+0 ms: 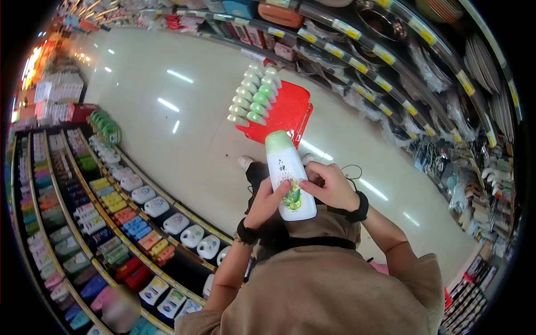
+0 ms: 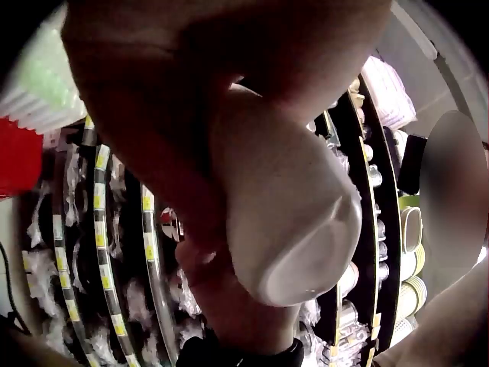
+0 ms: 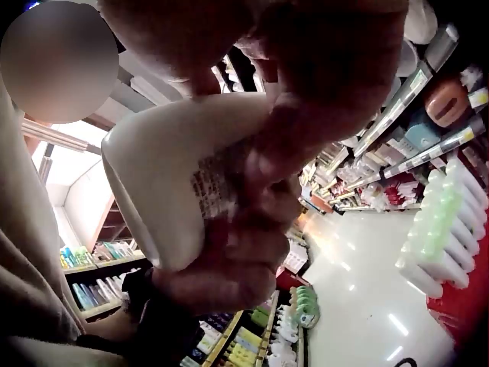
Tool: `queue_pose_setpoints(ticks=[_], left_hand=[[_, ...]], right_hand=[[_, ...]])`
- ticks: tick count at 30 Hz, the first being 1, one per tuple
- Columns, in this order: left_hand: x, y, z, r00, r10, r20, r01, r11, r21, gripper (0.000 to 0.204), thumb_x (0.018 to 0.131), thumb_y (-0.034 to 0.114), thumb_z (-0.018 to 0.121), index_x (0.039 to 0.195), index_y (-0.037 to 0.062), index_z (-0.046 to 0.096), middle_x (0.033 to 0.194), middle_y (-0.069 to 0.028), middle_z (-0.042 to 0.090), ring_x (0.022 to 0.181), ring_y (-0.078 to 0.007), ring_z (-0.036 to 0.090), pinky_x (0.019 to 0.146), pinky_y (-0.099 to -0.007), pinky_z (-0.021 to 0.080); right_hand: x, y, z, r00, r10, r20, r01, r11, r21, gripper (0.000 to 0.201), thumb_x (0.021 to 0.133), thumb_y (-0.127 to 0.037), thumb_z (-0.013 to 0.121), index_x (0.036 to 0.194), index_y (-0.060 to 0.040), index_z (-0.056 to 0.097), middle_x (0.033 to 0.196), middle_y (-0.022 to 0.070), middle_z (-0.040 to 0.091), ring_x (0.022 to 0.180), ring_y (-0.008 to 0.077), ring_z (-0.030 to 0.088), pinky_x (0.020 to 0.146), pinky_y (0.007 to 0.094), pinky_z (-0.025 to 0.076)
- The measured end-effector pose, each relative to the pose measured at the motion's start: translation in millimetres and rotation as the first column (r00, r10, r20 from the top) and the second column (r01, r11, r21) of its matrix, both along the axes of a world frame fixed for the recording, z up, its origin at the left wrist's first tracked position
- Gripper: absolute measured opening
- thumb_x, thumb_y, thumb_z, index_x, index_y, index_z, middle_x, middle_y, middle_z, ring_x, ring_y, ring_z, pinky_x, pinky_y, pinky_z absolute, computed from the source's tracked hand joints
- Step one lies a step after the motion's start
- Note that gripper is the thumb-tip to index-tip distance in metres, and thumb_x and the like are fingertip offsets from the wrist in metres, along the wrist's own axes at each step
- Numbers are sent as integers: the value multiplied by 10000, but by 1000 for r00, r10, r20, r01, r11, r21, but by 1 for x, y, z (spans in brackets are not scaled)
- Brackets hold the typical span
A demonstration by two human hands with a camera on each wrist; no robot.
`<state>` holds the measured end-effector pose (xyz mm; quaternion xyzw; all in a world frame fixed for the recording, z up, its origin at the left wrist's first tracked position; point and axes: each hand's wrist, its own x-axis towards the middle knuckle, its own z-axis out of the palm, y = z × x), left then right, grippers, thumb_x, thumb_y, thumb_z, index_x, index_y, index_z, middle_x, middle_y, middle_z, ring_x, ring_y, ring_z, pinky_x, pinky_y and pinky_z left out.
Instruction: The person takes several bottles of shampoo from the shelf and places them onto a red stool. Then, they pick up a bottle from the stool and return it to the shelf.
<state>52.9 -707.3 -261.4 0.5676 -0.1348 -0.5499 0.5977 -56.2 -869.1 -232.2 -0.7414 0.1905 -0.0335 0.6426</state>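
Note:
In the head view a white bottle with a pale green cap (image 1: 291,181) is held in front of the body, cap end pointing away. Its front label has dark characters and a green fruit picture. My left hand (image 1: 266,203) grips its left side, thumb on the label. From the other side my right hand (image 1: 334,188) holds it, thumb on the front, fingers bent behind. The left wrist view shows the bottle's smooth white base (image 2: 294,222). Small print on the back of the bottle (image 3: 160,180) shows in the right wrist view, partly covered by fingers.
Ahead, rows of similar white and green bottles (image 1: 241,100) stand on a red plastic stand (image 1: 293,106). Shelves of jugs and packages (image 1: 134,223) run along the left. Shelves with price tags and wrapped wares (image 1: 357,67) line the right. Shiny floor (image 1: 184,145) lies between.

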Motion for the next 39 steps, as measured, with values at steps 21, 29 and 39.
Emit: queue_pose_setpoints(ticks=[21, 29, 39], left_hand=[[92, 103, -12, 991, 135, 21, -134, 991, -11, 349, 895, 248, 575, 1117, -16, 525, 995, -47, 611, 867, -105, 575, 744, -263, 479], [177, 161, -2, 991, -56, 119, 49, 997, 62, 345, 803, 195, 682, 1044, -24, 569, 890, -74, 652, 810, -111, 604, 703, -284, 498], [176, 221, 12, 968, 168, 188, -174, 985, 11, 291, 805, 168, 673, 1011, -27, 605, 894, -58, 656, 810, -115, 609, 699, -276, 495]], right_hand=[[119, 93, -17, 999, 42, -21, -43, 997, -66, 285, 811, -211, 654, 703, -7, 487, 536, 91, 502, 449, 159, 495, 440, 284, 386], [184, 166, -10, 996, -76, -46, 74, 996, -43, 292, 796, -226, 667, 721, -1, 496, 555, 104, 531, 455, 157, 528, 436, 290, 393], [210, 216, -4, 998, 63, 11, -63, 997, -36, 348, 792, -282, 661, 688, -25, 451, 506, 117, 499, 438, 262, 513, 424, 343, 374]])
